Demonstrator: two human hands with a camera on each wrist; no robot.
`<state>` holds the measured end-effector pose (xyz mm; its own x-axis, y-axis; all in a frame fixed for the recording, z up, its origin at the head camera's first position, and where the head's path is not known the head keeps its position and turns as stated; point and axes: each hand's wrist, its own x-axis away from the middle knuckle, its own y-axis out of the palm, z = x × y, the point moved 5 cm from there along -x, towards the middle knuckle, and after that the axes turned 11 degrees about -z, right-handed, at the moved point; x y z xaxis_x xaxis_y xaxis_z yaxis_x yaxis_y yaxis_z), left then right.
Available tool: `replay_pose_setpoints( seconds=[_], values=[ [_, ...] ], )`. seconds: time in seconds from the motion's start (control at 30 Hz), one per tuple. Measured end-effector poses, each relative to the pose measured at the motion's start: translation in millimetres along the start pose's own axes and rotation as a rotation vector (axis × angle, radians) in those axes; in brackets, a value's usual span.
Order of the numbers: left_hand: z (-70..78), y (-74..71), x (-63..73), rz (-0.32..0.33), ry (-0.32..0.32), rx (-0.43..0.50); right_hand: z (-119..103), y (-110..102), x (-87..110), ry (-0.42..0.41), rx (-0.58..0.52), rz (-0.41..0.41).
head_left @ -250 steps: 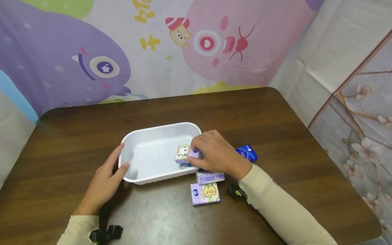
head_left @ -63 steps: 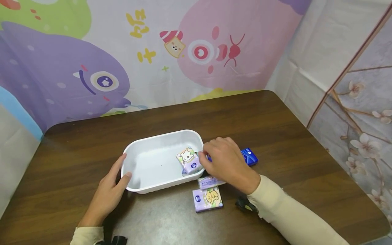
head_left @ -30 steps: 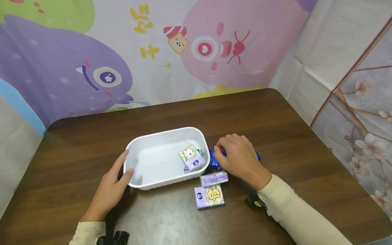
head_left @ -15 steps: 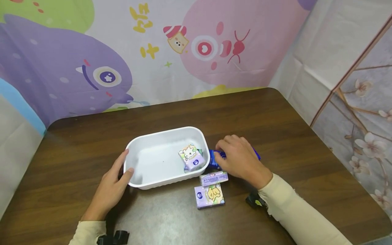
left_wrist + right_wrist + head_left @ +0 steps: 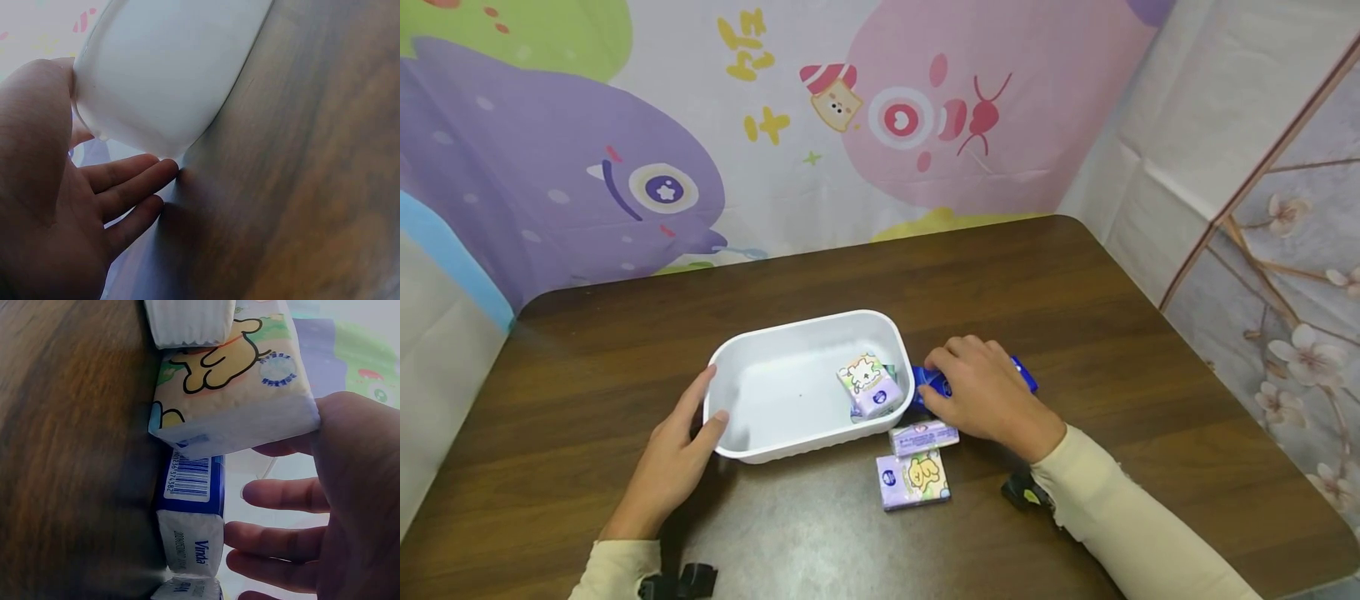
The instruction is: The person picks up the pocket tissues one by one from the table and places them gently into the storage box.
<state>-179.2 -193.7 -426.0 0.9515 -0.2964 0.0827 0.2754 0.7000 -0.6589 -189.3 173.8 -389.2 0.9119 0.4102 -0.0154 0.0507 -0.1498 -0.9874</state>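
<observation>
- As a person's right hand (image 5: 983, 385) spans a blue packet (image 5: 931, 385) on the table (image 5: 760, 542), its thumb and fingers stand well apart, the packet's left end showing in the gap between them; how firmly the fingertips press cannot be told.
- Just past those fingertips, the right wrist view shows a barcode and the lettering "Vinda" on the packet's side.
- At the other end of a white tub (image 5: 782, 396), the left hand (image 5: 672, 452) rests with its fingers loosely extended against the outer wall and its thumb lapping the rim.
- Left of the right hand, inside the tub, a packet printed with a white animal (image 5: 869, 385) lies tilted atop another, which is mostly hidden.
- Nearer the person than the right thumb, a slim purple packet (image 5: 923, 437) sits beside the tub, with a puppy-print packet (image 5: 913, 481) lying flat just beyond it.
- Beyond the right knuckles, more blue packaging (image 5: 1028, 375) peeks out, partly covered by the hand.
</observation>
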Motion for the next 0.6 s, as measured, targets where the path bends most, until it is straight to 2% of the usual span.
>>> replay_pose_setpoints(
  seconds=[0.37,0.6],
  values=[
    [-1.0,-0.1,-0.7,-0.003,-0.006,-0.001,0.8,3.0,-0.1,0.037,0.0,-0.099],
    [-0.7,-0.1,-0.3,-0.002,-0.004,-0.006,0.7,3.6,-0.9,0.045,-0.008,-0.13]
  ],
)
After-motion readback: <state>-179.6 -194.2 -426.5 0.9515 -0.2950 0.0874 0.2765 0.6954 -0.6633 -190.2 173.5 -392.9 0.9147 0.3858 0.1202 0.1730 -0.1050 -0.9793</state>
